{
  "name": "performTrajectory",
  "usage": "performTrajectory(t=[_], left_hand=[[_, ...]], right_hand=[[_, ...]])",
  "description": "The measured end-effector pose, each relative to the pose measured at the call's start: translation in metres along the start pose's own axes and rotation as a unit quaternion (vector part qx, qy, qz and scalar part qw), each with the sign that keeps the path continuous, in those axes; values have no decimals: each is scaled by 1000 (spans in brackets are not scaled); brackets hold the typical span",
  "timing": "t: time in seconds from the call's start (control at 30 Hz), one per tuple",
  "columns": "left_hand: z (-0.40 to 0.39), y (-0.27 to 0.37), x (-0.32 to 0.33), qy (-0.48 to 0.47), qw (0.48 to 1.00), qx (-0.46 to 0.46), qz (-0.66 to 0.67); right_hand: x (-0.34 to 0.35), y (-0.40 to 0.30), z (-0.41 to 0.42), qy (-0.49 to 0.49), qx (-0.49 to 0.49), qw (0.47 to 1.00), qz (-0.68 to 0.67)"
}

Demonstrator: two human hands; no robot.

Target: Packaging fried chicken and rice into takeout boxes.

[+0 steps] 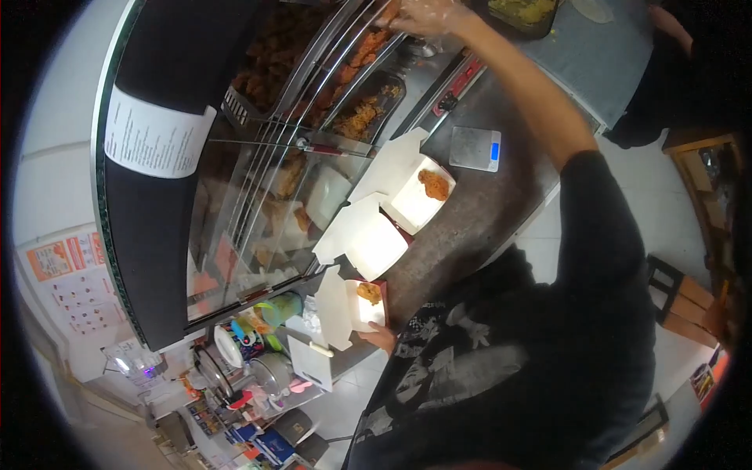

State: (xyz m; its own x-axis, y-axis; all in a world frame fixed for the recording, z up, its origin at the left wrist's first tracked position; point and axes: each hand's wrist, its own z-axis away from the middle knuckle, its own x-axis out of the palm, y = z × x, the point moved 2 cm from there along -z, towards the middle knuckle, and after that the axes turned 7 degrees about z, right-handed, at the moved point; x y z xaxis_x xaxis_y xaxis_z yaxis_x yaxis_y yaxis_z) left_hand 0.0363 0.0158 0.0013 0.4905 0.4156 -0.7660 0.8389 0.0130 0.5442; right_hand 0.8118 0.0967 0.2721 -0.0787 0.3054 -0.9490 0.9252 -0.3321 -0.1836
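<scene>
My left hand [380, 338] grips the near end of a small open cardboard takeaway box [370, 314] with a piece of fried chicken [369, 293] inside. Beside it on the dark counter stands another open cardboard box [378, 247] with a bare white inside. A third open box [411, 202] holds one fried chicken piece [433, 184]. Stretched far out, my right hand [427, 16], in what looks like a clear plastic glove, reaches over fried chicken [370, 47] in the glass display case [247, 235]. Its fingertips are at the frame's top edge; whether they hold a piece is unclear.
A digital kitchen scale [474, 148] lies on the counter [493, 205]. Within the case sits a dark tray [390, 88] with chicken bits. Another tray [523, 17] stands beyond my right arm. Tubs and a pot lid [271, 373] crowd the left end. Another person's arm [671, 28] shows at upper right.
</scene>
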Motion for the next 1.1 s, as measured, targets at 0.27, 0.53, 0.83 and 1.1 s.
performTrajectory(t=[0.27,0.53,0.83,1.1], left_hand=[[-2,-5,-24,25,1000,-17,-9],[-9,58,84,-80,994,17,73],[-18,99,130,-114,986,19,119],[-8,100,120,-117,986,-15,117]], right_hand=[[30,52,-6,61,27,984,-166],[24,35,-36,-24,-54,987,151],[-10,33,-4,-84,32,994,64],[-6,21,-10,-124,-13,989,78]])
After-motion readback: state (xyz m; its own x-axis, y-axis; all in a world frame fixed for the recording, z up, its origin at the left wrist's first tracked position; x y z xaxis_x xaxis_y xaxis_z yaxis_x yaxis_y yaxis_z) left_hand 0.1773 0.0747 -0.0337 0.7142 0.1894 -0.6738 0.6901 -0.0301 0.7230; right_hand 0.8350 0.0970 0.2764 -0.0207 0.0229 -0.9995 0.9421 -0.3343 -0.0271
